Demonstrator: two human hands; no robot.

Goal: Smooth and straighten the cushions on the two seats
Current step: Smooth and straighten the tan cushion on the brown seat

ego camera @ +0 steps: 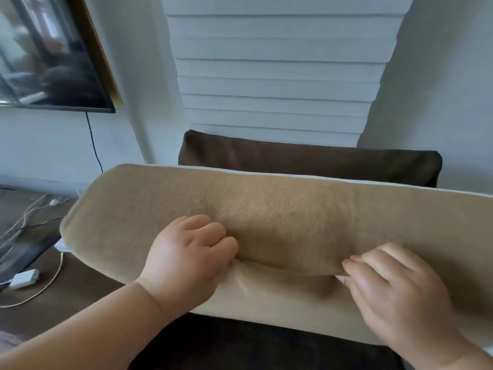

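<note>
While your left hand (186, 260) is curled into a near fist, its fingers pinching a fold of fabric on the tan cushion (280, 222), your right hand (394, 289) grips the same crease from the other side, fingertips dug under the gathered cloth. Both hands are clenched on the cover, and between them the fabric bunches into a soft ridge with a shadowed pocket below it. You have the tan cushion lying long and slightly tilted across the seat, its left end rounded and reaching out over the dark floor, its right end running off the edge of view. Under it you can see the dark brown seat cushion (240, 348), and just behind it a dark brown back cushion (306, 158) stands upright against a white slatted panel (277, 76). To your left, a wall-mounted screen (48, 54) hangs with a black cable (93, 142) dropping from it, and a white adapter (25, 278) with loose cords lies on the floor.
</note>
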